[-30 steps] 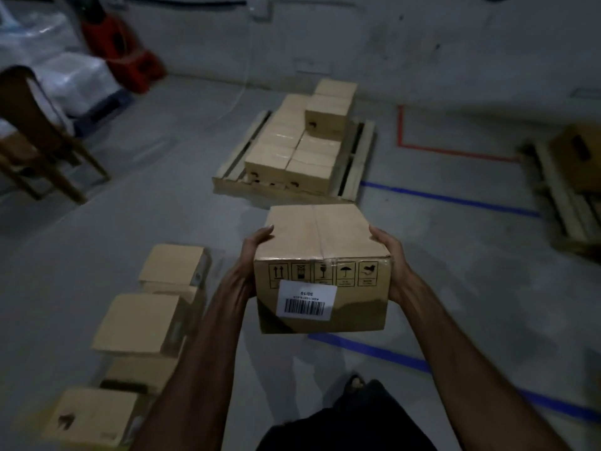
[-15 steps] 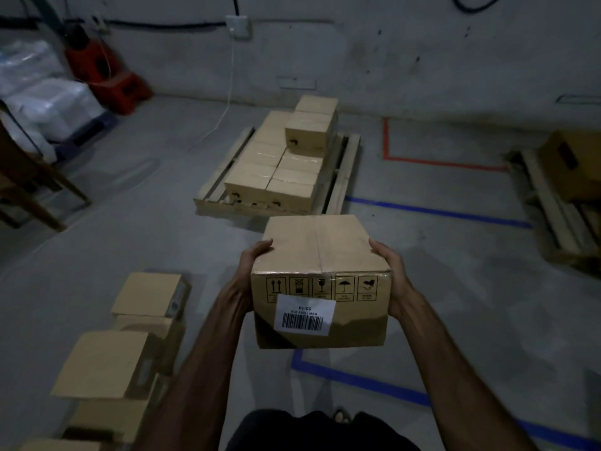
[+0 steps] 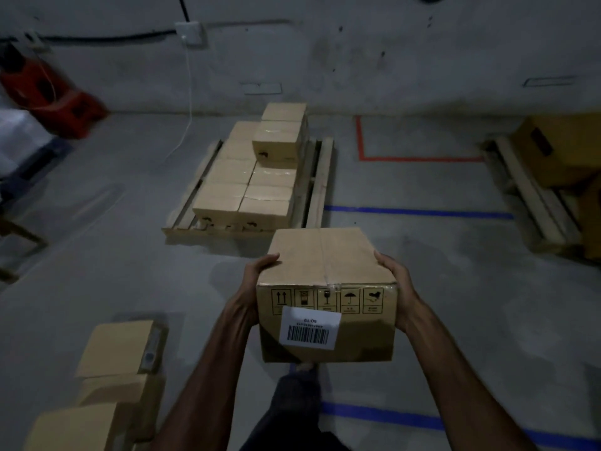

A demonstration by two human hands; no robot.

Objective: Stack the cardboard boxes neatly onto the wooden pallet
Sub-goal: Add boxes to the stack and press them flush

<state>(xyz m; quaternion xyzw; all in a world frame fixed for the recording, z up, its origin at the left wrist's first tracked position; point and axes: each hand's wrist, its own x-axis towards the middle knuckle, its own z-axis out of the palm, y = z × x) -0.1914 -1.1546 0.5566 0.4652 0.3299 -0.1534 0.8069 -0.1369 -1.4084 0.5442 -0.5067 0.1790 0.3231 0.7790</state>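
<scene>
A box [image 3: 327,291] is gripped at both ends by the left hand [image 3: 253,281] and right hand [image 3: 398,288], carried level above the floor, short of the pallet [image 3: 320,187], where the upper layer appears unfinished

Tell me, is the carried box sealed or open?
Sealed: the carried box has its top flaps flat and taped along the seam; both hands grip its sides.

Bare floor [image 3: 422,255] lies open between you and the pallet [image 3: 320,177]. Stacked boxes [image 3: 257,177] fill most of its deck, two tiers high at the back; its right slats stay bare. Loose boxes [image 3: 113,353] crowd your left; another pallet [image 3: 533,203] blocks the right.
</scene>
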